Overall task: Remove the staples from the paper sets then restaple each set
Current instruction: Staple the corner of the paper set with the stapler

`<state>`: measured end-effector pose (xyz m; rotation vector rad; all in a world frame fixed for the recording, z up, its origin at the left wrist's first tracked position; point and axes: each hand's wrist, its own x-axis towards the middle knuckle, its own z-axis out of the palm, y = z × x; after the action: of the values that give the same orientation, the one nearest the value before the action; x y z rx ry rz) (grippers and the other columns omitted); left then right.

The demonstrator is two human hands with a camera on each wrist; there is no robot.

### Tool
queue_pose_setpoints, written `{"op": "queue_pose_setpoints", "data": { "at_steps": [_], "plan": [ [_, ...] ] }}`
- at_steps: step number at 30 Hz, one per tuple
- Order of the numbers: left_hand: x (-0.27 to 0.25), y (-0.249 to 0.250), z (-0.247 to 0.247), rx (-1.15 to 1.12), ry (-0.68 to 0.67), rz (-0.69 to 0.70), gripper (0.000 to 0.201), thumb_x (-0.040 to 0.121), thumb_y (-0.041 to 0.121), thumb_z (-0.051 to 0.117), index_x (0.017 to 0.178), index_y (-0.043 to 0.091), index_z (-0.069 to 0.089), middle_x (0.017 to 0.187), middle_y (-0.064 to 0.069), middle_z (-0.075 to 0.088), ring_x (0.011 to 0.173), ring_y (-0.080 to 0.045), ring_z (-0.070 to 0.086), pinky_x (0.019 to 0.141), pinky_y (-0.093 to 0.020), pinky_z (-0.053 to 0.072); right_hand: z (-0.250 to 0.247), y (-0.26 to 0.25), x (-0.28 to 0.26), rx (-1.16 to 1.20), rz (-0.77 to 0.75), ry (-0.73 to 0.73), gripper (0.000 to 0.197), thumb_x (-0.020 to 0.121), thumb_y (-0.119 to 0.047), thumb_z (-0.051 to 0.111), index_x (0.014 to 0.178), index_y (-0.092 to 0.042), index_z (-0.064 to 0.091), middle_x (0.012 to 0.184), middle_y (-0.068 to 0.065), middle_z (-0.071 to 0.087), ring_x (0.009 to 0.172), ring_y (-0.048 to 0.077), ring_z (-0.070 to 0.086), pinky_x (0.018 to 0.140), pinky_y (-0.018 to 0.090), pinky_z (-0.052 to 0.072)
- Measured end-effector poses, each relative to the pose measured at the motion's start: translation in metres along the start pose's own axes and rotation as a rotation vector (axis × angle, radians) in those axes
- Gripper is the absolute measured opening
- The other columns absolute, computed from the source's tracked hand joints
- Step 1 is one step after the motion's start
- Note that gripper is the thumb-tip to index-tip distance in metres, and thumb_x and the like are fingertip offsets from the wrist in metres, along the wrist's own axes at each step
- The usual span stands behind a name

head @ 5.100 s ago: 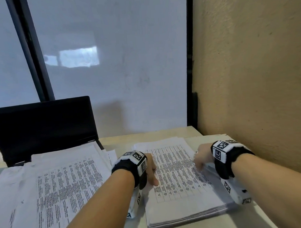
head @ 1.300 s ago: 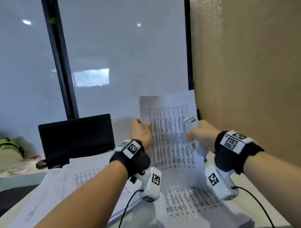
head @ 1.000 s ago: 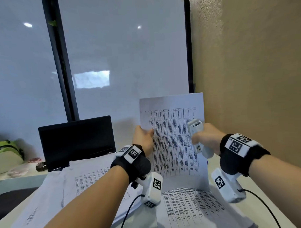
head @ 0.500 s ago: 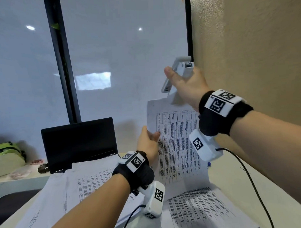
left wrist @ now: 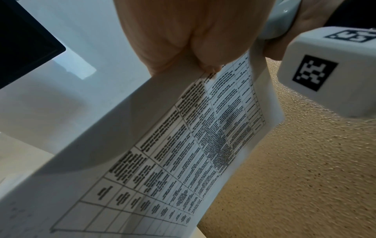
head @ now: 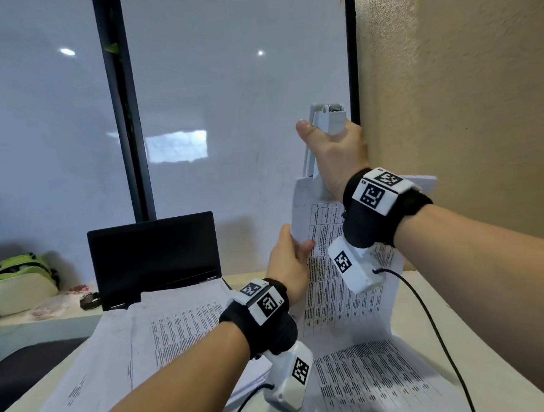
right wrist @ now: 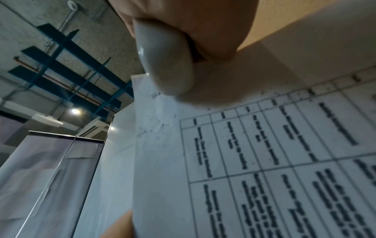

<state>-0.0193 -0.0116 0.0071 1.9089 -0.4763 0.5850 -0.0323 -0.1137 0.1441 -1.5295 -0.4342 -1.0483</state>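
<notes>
A printed paper set (head: pixel 344 295) stands upright above the desk. My left hand (head: pixel 298 248) pinches its left edge, thumb on the front; the left wrist view shows the same pinch (left wrist: pixel 203 64) on the sheets (left wrist: pixel 183 145). My right hand (head: pixel 330 139) grips a pale grey stapler (head: pixel 324 120) held nose down. The stapler's lower end sits over the set's top left corner, seen close in the right wrist view (right wrist: pixel 164 67) against the paper (right wrist: pixel 254 161). I cannot tell whether the stapler is squeezed.
A dark laptop (head: pixel 155 256) stands at the back left behind a spread pile of printed sheets (head: pixel 176 332). More printed sheets (head: pixel 378 384) lie under the held set. A textured wall (head: pixel 461 106) runs close on the right. A green bag (head: pixel 20 279) sits far left.
My right hand lifted the stapler from the paper's middle to above it, then lowered it onto the top left corner. My left hand kept its hold on the left edge.
</notes>
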Motion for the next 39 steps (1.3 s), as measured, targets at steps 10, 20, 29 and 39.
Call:
{"op": "queue_pose_setpoints", "data": {
  "at_steps": [10, 20, 29, 39],
  "plan": [
    [0.004, -0.01, 0.002, -0.058, -0.008, -0.04, 0.014, 0.101, 0.017, 0.045, 0.114, 0.013, 0.046, 0.089, 0.002, 0.059, 0.082, -0.013, 0.06, 0.07, -0.021, 0.05, 0.001, 0.007, 0.002, 0.08, 0.001, -0.003, 0.037, 0.079, -0.037, 0.071, 0.05, -0.027, 0.05, 0.044, -0.02, 0.045, 0.053, 0.008, 0.045, 0.06, 0.025, 0.038],
    [0.043, -0.071, -0.078, 0.124, 0.177, -0.431, 0.021, 0.092, 0.005, 0.05, 0.109, -0.004, 0.057, 0.11, -0.022, 0.063, 0.099, -0.035, 0.062, 0.086, -0.042, 0.053, -0.012, 0.043, -0.005, 0.008, 0.153, -0.053, 0.03, 0.088, -0.048, 0.061, 0.087, -0.019, 0.056, 0.072, -0.008, 0.055, 0.065, 0.008, 0.054, 0.063, 0.023, 0.042],
    [0.035, -0.127, -0.169, 0.599, 0.05, -0.721, 0.034, 0.091, 0.002, 0.053, 0.125, 0.002, 0.055, 0.123, -0.02, 0.061, 0.109, -0.035, 0.059, 0.096, -0.041, 0.049, -0.024, 0.102, -0.047, -0.123, 0.374, -0.331, 0.035, 0.091, -0.044, 0.06, 0.07, -0.018, 0.048, 0.064, -0.004, 0.047, 0.059, 0.014, 0.046, 0.057, 0.028, 0.034],
    [0.032, -0.109, -0.086, 0.819, -0.367, -0.483, 0.028, 0.093, 0.012, 0.052, 0.115, 0.014, 0.068, 0.118, -0.007, 0.067, 0.108, -0.025, 0.063, 0.094, -0.03, 0.05, -0.053, 0.158, -0.076, -0.347, 0.55, -0.443, 0.029, 0.082, -0.04, 0.072, 0.1, -0.019, 0.06, 0.09, 0.004, 0.066, 0.084, 0.022, 0.063, 0.076, 0.035, 0.049]
  ]
}}
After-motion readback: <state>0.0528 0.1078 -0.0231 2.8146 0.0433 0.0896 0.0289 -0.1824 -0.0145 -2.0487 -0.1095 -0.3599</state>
